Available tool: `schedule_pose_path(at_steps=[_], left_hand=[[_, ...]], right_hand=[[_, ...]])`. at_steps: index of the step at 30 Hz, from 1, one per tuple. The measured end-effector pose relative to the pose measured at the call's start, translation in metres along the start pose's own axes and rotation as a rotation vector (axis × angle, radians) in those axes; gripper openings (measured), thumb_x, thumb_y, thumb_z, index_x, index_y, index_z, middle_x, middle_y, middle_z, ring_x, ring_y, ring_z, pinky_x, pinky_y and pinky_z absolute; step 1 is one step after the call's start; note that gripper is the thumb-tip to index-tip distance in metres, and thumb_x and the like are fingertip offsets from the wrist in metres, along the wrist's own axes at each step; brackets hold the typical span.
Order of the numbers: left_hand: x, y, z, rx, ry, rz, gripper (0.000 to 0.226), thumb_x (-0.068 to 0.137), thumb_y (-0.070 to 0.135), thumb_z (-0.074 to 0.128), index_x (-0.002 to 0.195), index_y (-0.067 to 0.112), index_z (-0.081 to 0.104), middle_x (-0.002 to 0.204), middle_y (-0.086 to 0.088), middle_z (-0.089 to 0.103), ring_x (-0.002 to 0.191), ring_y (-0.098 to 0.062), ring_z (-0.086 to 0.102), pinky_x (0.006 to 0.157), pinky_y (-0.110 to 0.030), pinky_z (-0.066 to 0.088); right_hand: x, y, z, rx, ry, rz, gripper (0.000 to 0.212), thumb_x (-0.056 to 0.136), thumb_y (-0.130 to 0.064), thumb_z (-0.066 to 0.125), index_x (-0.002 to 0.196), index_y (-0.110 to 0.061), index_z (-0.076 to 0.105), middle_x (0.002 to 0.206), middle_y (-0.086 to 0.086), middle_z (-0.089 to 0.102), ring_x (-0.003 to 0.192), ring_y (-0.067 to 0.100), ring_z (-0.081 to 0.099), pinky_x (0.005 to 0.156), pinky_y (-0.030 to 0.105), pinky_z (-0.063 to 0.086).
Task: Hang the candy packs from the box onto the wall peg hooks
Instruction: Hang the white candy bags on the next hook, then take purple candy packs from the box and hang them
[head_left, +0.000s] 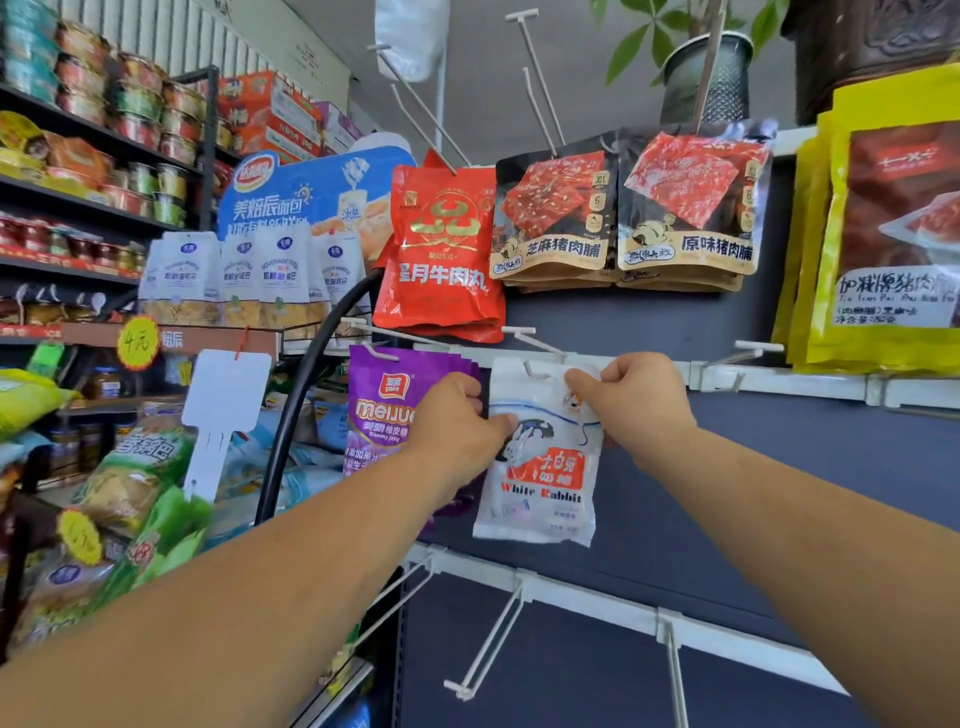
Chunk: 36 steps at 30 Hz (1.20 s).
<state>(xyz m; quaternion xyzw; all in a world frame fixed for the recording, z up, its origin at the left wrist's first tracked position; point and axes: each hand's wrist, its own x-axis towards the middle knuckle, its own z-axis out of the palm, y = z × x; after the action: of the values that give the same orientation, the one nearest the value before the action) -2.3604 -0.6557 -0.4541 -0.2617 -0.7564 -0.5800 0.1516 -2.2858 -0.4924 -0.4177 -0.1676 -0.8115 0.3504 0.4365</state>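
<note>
Both hands raised to the dark wall panel. Left hand (457, 421) clamped on the left edge of a white candy pack (540, 478), fingers closed around it at mid-height. Right hand (636, 400) pinching the pack's top right corner, fingers together on the plastic. Pack held flat against the panel, its top at a white peg hook (535, 340) on the middle rail; whether the hole is on the hook, cannot tell. Just left, touching the left hand, a row of purple gummy packs (382, 410) hanging from the neighbouring hook. Above, a red meatball pack (441, 254) and two black jerky packs (623, 208). Far right, yellow bags (883, 234). Bare hooks (493, 639) on the lower rail, nearer.
</note>
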Motion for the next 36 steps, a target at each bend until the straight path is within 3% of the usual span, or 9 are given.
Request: schedule_pose_path(at_steps=[5, 9, 12, 15, 22, 24, 29, 32, 36], left_hand=[[-0.024, -0.021, -0.009, -0.046, -0.151, -0.023, 0.047, 0.089, 0.013, 0.076, 0.132, 0.006, 0.061, 0.121, -0.009, 0.067, 0.105, -0.018, 0.065, 0.086, -0.022, 0.054], [-0.058, -0.022, -0.019, -0.005, -0.194, -0.01, 0.038, 0.089, 0.012, 0.076, 0.125, 0.008, 0.065, 0.117, -0.009, 0.07, 0.106, -0.022, 0.069, 0.095, -0.028, 0.055], [-0.099, -0.021, -0.026, 0.015, -0.232, -0.008, 0.037, 0.088, 0.011, 0.075, 0.124, 0.008, 0.065, 0.114, -0.008, 0.07, 0.102, -0.019, 0.069, 0.093, -0.028, 0.056], [-0.153, -0.03, -0.037, 0.039, -0.29, 0.006, 0.032, 0.087, 0.01, 0.075, 0.119, 0.01, 0.067, 0.104, -0.004, 0.072, 0.087, -0.01, 0.067, 0.08, -0.019, 0.054], [-0.304, -0.123, -0.049, 0.156, -0.393, -0.182, 0.021, 0.088, 0.015, 0.075, 0.108, 0.009, 0.074, 0.092, -0.004, 0.075, 0.083, -0.018, 0.071, 0.077, -0.026, 0.056], [-0.351, -0.16, -0.048, 0.149, -0.417, -0.291, 0.02, 0.089, 0.011, 0.074, 0.108, 0.006, 0.072, 0.086, -0.004, 0.069, 0.077, -0.014, 0.064, 0.07, -0.017, 0.051], [-0.47, -0.271, -0.039, 0.167, -0.512, -0.582, 0.007, 0.071, 0.012, 0.064, 0.074, 0.015, 0.069, 0.082, -0.006, 0.065, 0.079, -0.016, 0.058, 0.073, -0.035, 0.048], [-0.514, -0.319, -0.041, 0.308, -0.563, -0.674, 0.018, 0.083, 0.012, 0.065, 0.065, 0.013, 0.064, 0.074, -0.006, 0.066, 0.077, -0.021, 0.06, 0.066, -0.031, 0.045], [-0.525, -0.385, -0.068, 0.505, -0.59, -0.75, 0.024, 0.092, 0.029, 0.058, 0.097, 0.007, 0.067, 0.101, -0.014, 0.069, 0.099, -0.035, 0.065, 0.074, -0.034, 0.047]], right_hand=[[-0.005, 0.005, 0.0, -0.111, 0.01, 0.002, 0.039, 0.084, -0.049, 0.073, 0.071, -0.016, 0.057, 0.077, 0.004, 0.068, 0.08, 0.036, 0.069, 0.071, 0.043, 0.059], [-0.04, 0.004, -0.015, -0.147, -0.006, -0.01, 0.04, 0.085, -0.054, 0.07, 0.109, -0.022, 0.07, 0.106, -0.004, 0.072, 0.098, 0.023, 0.068, 0.083, 0.039, 0.057], [-0.093, 0.0, -0.024, -0.158, -0.113, -0.068, 0.023, 0.086, -0.047, 0.069, 0.088, -0.025, 0.073, 0.09, -0.009, 0.075, 0.085, 0.018, 0.069, 0.078, 0.037, 0.059], [-0.161, 0.001, -0.024, -0.189, -0.29, -0.113, 0.035, 0.085, -0.044, 0.069, 0.06, -0.02, 0.065, 0.059, -0.006, 0.065, 0.062, 0.017, 0.063, 0.068, 0.039, 0.059], [-0.322, 0.071, -0.007, -0.433, -0.687, -0.11, 0.049, 0.091, -0.056, 0.062, 0.058, -0.019, 0.056, 0.063, -0.004, 0.059, 0.07, 0.018, 0.057, 0.061, 0.034, 0.048], [-0.368, 0.104, 0.006, -0.453, -0.782, -0.061, 0.048, 0.091, -0.056, 0.062, 0.064, -0.016, 0.061, 0.064, -0.002, 0.063, 0.071, 0.019, 0.061, 0.062, 0.034, 0.051], [-0.477, 0.19, 0.049, -0.381, -0.947, 0.186, 0.048, 0.084, -0.05, 0.061, 0.068, -0.005, 0.054, 0.057, 0.008, 0.049, 0.056, 0.02, 0.048, 0.061, 0.037, 0.051], [-0.521, 0.231, 0.067, -0.253, -1.002, 0.316, 0.044, 0.093, -0.033, 0.071, 0.067, 0.002, 0.062, 0.062, 0.014, 0.05, 0.06, 0.011, 0.04, 0.063, 0.03, 0.045], [-0.544, 0.269, 0.089, -0.123, -0.983, 0.471, 0.014, 0.094, -0.024, 0.074, 0.089, -0.011, 0.072, 0.09, 0.008, 0.075, 0.082, 0.015, 0.066, 0.086, 0.043, 0.057]])
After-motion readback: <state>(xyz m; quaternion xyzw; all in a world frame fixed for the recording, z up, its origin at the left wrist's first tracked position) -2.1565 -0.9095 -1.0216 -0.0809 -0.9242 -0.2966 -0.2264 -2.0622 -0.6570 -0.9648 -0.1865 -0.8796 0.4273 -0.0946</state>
